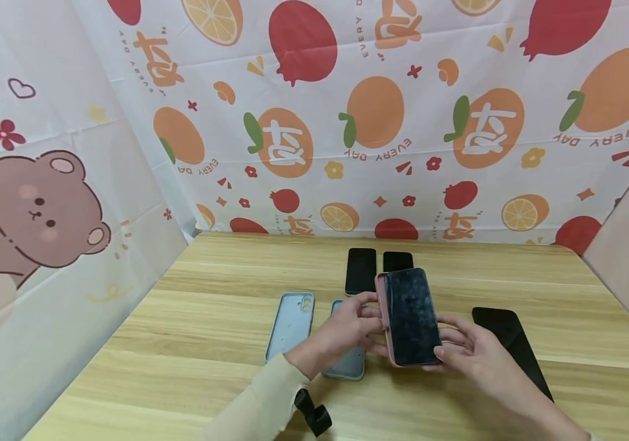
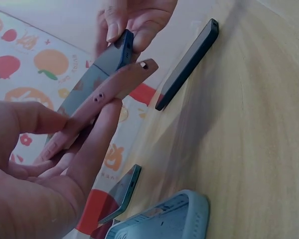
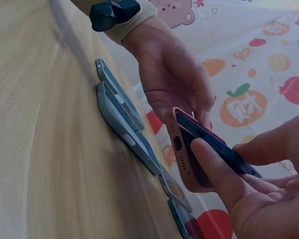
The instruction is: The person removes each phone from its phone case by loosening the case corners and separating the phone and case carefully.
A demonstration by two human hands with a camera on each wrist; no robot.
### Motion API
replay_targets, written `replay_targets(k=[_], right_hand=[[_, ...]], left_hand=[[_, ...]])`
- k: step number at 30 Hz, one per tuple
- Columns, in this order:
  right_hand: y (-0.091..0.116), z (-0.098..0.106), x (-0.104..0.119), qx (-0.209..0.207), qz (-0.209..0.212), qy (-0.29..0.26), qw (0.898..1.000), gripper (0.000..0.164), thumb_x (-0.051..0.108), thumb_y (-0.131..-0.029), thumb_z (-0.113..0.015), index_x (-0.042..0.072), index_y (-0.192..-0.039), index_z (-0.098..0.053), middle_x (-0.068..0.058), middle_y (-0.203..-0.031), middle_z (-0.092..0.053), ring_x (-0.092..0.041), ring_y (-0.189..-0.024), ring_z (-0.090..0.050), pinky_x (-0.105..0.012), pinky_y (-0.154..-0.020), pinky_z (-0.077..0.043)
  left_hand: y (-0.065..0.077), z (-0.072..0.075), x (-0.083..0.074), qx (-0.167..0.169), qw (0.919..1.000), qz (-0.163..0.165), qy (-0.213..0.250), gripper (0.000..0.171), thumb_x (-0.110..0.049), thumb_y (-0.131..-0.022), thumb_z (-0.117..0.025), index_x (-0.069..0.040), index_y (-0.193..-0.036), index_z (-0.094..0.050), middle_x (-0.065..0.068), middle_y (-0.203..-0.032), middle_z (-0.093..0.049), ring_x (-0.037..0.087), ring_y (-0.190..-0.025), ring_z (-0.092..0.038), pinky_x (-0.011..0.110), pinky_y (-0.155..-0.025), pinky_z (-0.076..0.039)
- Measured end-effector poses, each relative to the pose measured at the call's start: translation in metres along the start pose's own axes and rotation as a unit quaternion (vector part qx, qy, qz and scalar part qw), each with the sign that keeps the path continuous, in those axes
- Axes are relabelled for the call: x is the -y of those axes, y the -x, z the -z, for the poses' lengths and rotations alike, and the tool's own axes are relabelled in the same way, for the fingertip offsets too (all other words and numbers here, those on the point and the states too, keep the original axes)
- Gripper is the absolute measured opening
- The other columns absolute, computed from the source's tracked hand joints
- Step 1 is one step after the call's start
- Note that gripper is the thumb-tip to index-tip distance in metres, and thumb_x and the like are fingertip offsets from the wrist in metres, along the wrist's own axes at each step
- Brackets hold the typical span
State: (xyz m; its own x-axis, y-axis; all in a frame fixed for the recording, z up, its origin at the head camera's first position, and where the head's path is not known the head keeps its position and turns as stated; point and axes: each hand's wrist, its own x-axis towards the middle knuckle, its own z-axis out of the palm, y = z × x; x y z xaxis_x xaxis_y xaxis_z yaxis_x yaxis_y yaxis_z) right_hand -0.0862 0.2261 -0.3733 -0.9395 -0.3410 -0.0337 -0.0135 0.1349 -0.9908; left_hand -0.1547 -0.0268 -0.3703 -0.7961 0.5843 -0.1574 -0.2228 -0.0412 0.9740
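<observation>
A dark-screened smartphone and a pink phone case are held together above the table. My left hand grips the case along its left side, thumb on one edge and fingers behind. With thumb and fingers, my right hand pinches the phone near its lower right corner. In the left wrist view, one end of the phone stands out from the case. The right wrist view shows the phone tilted, one side inside the case rim and the other raised out.
Two light blue phone cases lie left of the hands, one farther left and another partly under my left arm. Behind are two dark phones, one beside the other. A larger black phone lies to the right, partly behind my right hand.
</observation>
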Motion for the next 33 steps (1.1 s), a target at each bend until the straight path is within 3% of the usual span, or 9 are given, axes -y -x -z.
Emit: replay_targets(k=[5,13,21,26,33], right_hand=[[0.001,0.006,-0.002,-0.010,0.001,-0.008,1.000,0.074,0.009,-0.097,-0.062,-0.002,-0.155,-0.017,-0.030,-0.136,-0.055,-0.007,-0.108,-0.067,-0.027,-0.085,-0.058],[0.005,0.008,0.000,-0.058,-0.025,-0.024,0.998,0.075,0.008,-0.094,-0.064,0.008,-0.156,-0.022,-0.016,-0.128,-0.062,-0.012,-0.107,-0.067,-0.031,-0.084,-0.058],[0.001,0.021,-0.001,-0.058,-0.007,-0.065,0.996,0.076,0.005,-0.096,-0.061,0.003,-0.156,-0.015,-0.001,-0.114,-0.068,-0.011,-0.096,-0.068,-0.032,-0.080,-0.060],[-0.004,0.033,-0.003,-0.074,-0.025,-0.056,0.995,0.077,0.007,-0.097,-0.061,0.004,-0.157,-0.013,-0.001,-0.111,-0.066,-0.008,-0.090,-0.065,-0.028,-0.078,-0.059],[-0.015,0.053,-0.003,-0.084,-0.047,-0.021,0.995,0.077,0.010,-0.098,-0.059,0.005,-0.158,-0.011,0.004,-0.116,-0.065,-0.008,-0.098,-0.067,-0.026,-0.084,-0.058]], left_hand=[[0.000,0.001,-0.001,-0.014,0.9999,-0.002,-0.006,0.045,-0.002,-0.094,-0.058,-0.006,-0.137,-0.047,0.017,-0.112,-0.070,0.025,-0.090,-0.071,0.044,-0.073,-0.061],[0.000,0.004,-0.001,-0.019,0.9995,0.011,-0.025,0.050,-0.002,-0.092,-0.060,-0.005,-0.139,-0.044,0.017,-0.112,-0.070,0.032,-0.092,-0.072,0.042,-0.072,-0.062],[0.001,0.002,-0.002,-0.013,0.9976,0.039,-0.056,0.052,-0.001,-0.092,-0.061,-0.007,-0.141,-0.046,0.014,-0.109,-0.072,0.026,-0.087,-0.072,0.038,-0.069,-0.062],[0.001,0.001,0.000,-0.007,0.9961,0.046,-0.075,0.053,0.000,-0.092,-0.061,-0.007,-0.143,-0.046,0.014,-0.106,-0.073,0.025,-0.083,-0.073,0.037,-0.067,-0.062],[0.002,-0.001,0.006,0.014,0.9959,0.054,-0.072,0.057,0.001,-0.092,-0.060,-0.011,-0.144,-0.040,0.016,-0.106,-0.072,0.025,-0.079,-0.072,0.039,-0.066,-0.062]])
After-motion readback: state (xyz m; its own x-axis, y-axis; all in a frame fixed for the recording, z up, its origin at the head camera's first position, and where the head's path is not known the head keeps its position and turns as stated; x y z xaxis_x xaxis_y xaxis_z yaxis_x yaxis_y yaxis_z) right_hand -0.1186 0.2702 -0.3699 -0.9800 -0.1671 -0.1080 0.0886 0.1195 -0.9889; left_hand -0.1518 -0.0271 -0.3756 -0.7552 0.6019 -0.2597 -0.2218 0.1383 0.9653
